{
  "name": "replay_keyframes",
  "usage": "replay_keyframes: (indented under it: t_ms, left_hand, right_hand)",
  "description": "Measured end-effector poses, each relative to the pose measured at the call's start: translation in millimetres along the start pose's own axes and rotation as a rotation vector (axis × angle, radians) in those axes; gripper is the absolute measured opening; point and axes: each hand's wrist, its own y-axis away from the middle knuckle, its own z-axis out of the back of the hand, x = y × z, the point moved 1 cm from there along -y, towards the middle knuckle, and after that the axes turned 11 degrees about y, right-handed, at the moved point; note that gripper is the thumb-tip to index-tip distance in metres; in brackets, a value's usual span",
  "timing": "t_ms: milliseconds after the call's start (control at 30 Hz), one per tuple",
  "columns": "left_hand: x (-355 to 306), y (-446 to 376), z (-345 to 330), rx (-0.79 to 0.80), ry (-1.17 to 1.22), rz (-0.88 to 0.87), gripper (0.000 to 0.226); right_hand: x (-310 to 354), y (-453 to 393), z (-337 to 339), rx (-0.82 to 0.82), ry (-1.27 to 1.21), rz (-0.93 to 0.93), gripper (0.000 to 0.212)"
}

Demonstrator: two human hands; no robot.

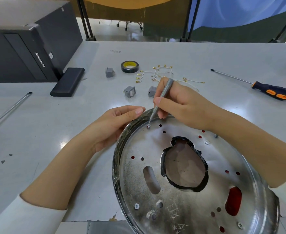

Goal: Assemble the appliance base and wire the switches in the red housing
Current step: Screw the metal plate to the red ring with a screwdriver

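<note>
**A slipping tip is the main risk at the far rim screw**

Nearest the camera lies the round metal plate (181,191), tilted toward the viewer, with the red housing (233,199) showing through its holes and slots. Two screws (137,206) already sit along its near edge, so the base looks partly fastened.

At the plate's far rim, the right hand (181,102) pinches a slim silver screwdriver (160,100) between thumb and fingers, its tip resting in a small screw (149,126). The left hand (115,122) curls around the plate's dark-wrapped edge just beside that screw, steadying it.

What could go wrong, as I judge it:
- The tool leans rather than standing straight over the screw; under pressure the tip could jump out and skid across the shiny metal, or toward the left thumb close by.
- The screw could go in crooked if the hole beneath is not lined up, which cannot be told from here.
- If the left hand's hold loosens, the plate may turn with the screw.

Farther off on the surface (54,132), three grey switches (130,92), a tangle of white wires (162,73) and a tape roll (130,66) wait untouched, with a larger orange-handled screwdriver (272,91) to the right. The wiring looks not yet begun.
</note>
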Motion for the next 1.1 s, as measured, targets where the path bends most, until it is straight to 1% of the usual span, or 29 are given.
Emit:
replay_keyframes:
  t_ms: [300,967,1033,1100]
  left_hand:
    - [0,1,-1,0.004,-0.029,-0.014,0.051]
    - [-2,2,-3,0.005,-0.023,-0.011,0.050]
    - [-2,2,-2,0.011,-0.021,-0.010,0.049]
    - [-2,2,-2,0.021,-0.016,-0.005,0.049]
  right_hand:
    - [1,-1,-2,0.047,0.116,0.029,0.010]
    - [11,-2,1,0.090,0.234,0.017,0.008]
    - [15,-3,2,0.113,0.260,0.015,0.010]
    - [20,-6,5,0.142,0.327,0.008,0.019]
